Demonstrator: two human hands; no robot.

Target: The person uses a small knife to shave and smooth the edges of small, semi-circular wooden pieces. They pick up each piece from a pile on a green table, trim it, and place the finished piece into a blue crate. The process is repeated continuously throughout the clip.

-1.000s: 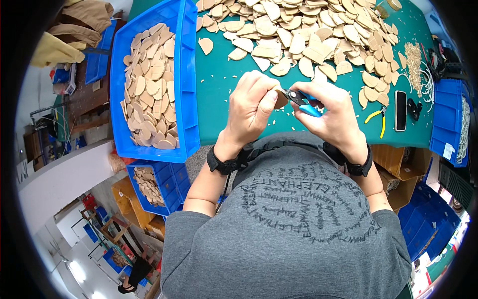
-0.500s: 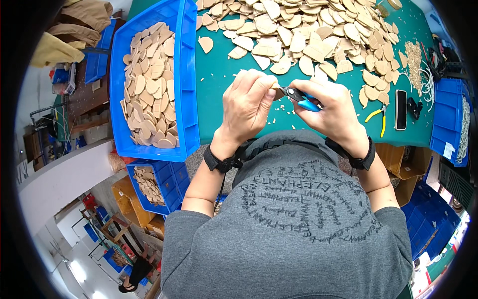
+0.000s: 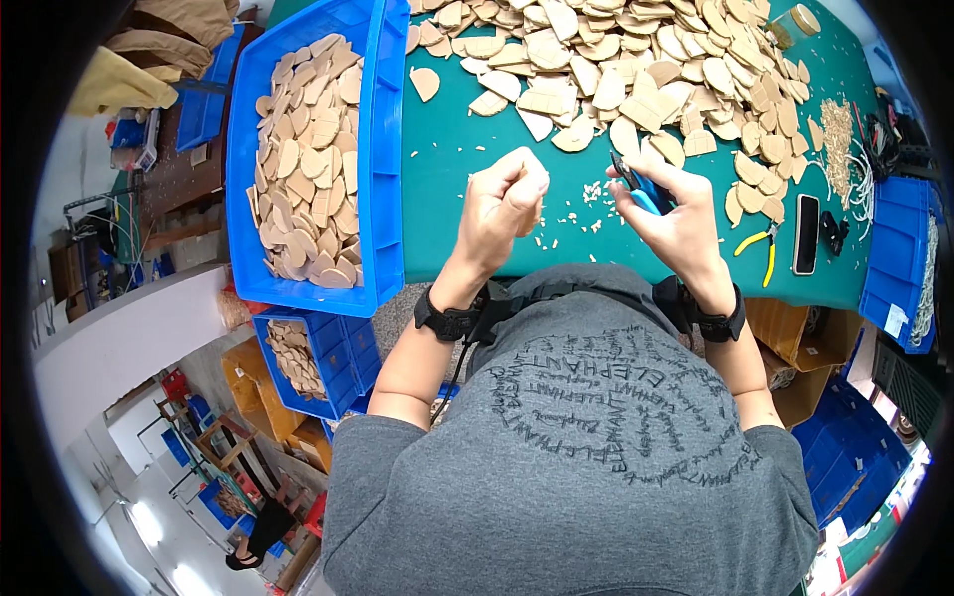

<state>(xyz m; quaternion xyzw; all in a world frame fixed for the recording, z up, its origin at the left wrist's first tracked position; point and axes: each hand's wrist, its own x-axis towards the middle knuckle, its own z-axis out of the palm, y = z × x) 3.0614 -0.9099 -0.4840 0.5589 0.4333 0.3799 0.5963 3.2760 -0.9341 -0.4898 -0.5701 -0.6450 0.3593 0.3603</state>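
My left hand (image 3: 500, 207) is closed in a fist above the green table (image 3: 437, 219); what lies inside the fingers, if anything, is hidden. To its right, my right hand (image 3: 686, 223) is wrapped round blue-handled nippers (image 3: 648, 191), their dark tip pointing up and away. The two hands are apart. Small pale scraps (image 3: 599, 194) lie on the table between and below them. Just beyond the hands spreads a heap of tan half-round pieces (image 3: 636, 99).
A blue bin (image 3: 383, 199) with many similar pieces stands at the left, above a second blue bin (image 3: 348, 348). On the right lie yellow-handled pliers (image 3: 770, 260), a phone (image 3: 806, 234), a mound of shavings (image 3: 836, 149) and a blue crate (image 3: 889, 268).
My hands have drawn apart. The nippers have left the tan piece at my left fingertips, and my left hand has curled into a fist. The view has shifted slightly.
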